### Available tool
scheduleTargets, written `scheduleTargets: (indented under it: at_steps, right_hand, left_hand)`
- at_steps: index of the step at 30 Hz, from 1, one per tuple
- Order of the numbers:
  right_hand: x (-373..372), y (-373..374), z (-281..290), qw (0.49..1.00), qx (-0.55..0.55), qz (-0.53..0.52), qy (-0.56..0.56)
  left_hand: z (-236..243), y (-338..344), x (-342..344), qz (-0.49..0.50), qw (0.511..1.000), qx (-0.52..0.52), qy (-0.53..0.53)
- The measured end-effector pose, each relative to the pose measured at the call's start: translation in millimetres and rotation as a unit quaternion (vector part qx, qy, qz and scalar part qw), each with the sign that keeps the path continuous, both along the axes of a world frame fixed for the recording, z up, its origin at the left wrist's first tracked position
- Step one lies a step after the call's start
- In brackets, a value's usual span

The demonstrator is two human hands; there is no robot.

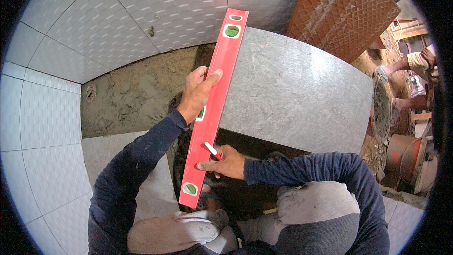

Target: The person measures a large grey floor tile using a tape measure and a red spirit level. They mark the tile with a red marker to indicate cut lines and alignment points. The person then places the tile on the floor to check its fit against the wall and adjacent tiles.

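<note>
A long red spirit level [214, 89] with green vials lies along the left edge of a large grey floor tile [297, 85], its near end reaching back towards my knees. My left hand [194, 95] grips the level near its middle, thumb on top and fingers over the left side. Lower down, my right hand [230, 161] holds a red-and-white marker pen [212, 149], its white end pointing up and left. The right thumb rests on the level's face. Wet grey mortar [137, 89] spreads left of the level.
Textured white wall tiles [137, 14] rise at the back and left. Another grey tile [153, 184] lies at the near left. A brown ribbed tile [342, 12] leans at the back right. Beyond it are another person's legs [401, 66], a mortar pan [381, 108] and a bucket [403, 153].
</note>
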State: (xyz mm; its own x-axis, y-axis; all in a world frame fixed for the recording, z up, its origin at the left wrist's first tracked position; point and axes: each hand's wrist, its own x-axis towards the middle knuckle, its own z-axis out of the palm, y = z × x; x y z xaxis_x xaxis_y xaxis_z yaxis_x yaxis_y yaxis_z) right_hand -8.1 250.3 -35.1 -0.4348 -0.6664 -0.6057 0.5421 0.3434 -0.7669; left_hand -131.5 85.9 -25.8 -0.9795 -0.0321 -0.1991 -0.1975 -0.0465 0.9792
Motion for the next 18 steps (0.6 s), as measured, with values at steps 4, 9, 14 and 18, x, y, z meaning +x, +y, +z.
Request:
scheduleTargets:
  at_steps: [4,9,14,18]
  right_hand:
    - [-4,1,4,0.998,0.04,0.037,0.01]
    - [-1,1,-2,1.0,0.016,0.017,0.0]
    - [-2,-1,0,1.0,0.021,0.02,0.01]
    - [-2,1,1,0.999,0.027,0.017,0.006]
  left_hand:
    - [-5,-1,-1,0.0,1.0,-0.004,0.003]
    - [3,2,1,0.006,1.0,0.01,0.002]
    - [-10,-4,-4,0.001,1.0,-0.007,-0.003]
    - [-6,2,-3,0.011,1.0,0.022,-0.008]
